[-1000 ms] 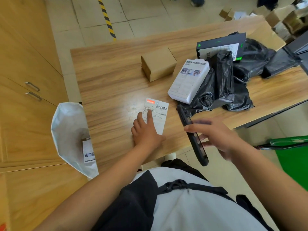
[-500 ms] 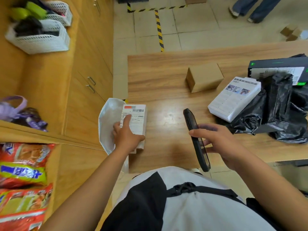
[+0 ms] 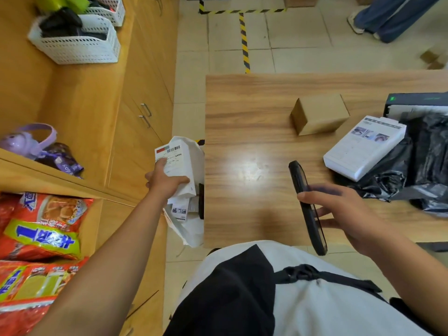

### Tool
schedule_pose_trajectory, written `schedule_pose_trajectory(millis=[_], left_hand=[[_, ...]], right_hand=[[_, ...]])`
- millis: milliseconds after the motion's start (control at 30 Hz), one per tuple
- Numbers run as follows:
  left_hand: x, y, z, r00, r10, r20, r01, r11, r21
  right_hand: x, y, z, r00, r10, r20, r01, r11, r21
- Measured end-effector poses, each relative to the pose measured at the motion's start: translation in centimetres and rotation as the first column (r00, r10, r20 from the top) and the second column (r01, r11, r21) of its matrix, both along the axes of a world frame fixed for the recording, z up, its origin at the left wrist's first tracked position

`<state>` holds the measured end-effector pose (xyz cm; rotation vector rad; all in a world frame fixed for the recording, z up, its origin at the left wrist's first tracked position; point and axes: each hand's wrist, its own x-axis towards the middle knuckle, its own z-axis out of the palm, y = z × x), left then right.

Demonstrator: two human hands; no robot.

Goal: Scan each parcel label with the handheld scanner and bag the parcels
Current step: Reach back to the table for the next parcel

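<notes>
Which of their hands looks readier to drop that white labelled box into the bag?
Left. The left hand grips the white parcel at the white bag's mouth; the right hand holds the scanner above the table.

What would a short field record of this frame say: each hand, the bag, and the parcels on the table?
left hand: grips a white labelled parcel, barcode facing up
parcel position: over the mouth of the white bag at the left edge of the table
bag contents: at least one white parcel inside
right hand: holds the black handheld scanner above the table's near edge
on table: brown cardboard box, white printed box, dark box with green mark, black plastic bags
</notes>
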<state>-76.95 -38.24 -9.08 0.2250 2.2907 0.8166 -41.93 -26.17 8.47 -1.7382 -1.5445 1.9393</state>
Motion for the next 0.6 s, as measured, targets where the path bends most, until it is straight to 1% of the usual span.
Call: schedule_pose_trajectory(millis=[100,167,233,300,367,467,533,600], left_hand=[[-0.2,0.4,-0.8,0.999,-0.021,0.029,0.020,1.000,0.009],[-0.3,0.6,-1.3,0.998,-0.053,0.028,0.053,0.999,-0.008],[-0.5,0.6,-1.6,0.995,-0.104,-0.003,0.104,0.993,-0.062],[-0.7,0.6,-1.7,0.996,-0.074,-0.042,0.070,0.994,-0.090],[-0.8,0.6,-1.4,0.998,0.017,-0.060,-0.020,0.999,-0.040],[-0.2,0.4,-0.6,0.995,0.098,0.004,-0.098,0.990,0.106],[0.9,0.6,0.0,0.996,0.087,0.034,-0.092,0.975,0.204],[2.0,1.3,0.9,0.998,0.040,0.051,-0.053,0.959,0.278]], right_hand=[[0.4,-0.6,-0.1,0.998,-0.014,0.058,0.013,1.000,0.013],[0.7,-1.0,0.1,0.997,-0.016,0.069,0.015,1.000,0.022],[0.9,-1.4,0.2,0.998,-0.022,0.064,0.020,0.999,0.035],[1.3,-1.7,0.1,0.997,-0.038,0.064,0.035,0.998,0.046],[1.5,-1.9,0.1,0.997,-0.060,0.052,0.058,0.997,0.048],[1.9,-2.2,0.0,0.996,-0.085,0.030,0.084,0.995,0.050],[2.2,-2.2,-0.2,0.994,-0.111,0.019,0.111,0.993,0.038],[2.3,-1.9,-0.3,0.990,-0.143,-0.001,0.143,0.989,0.030]])
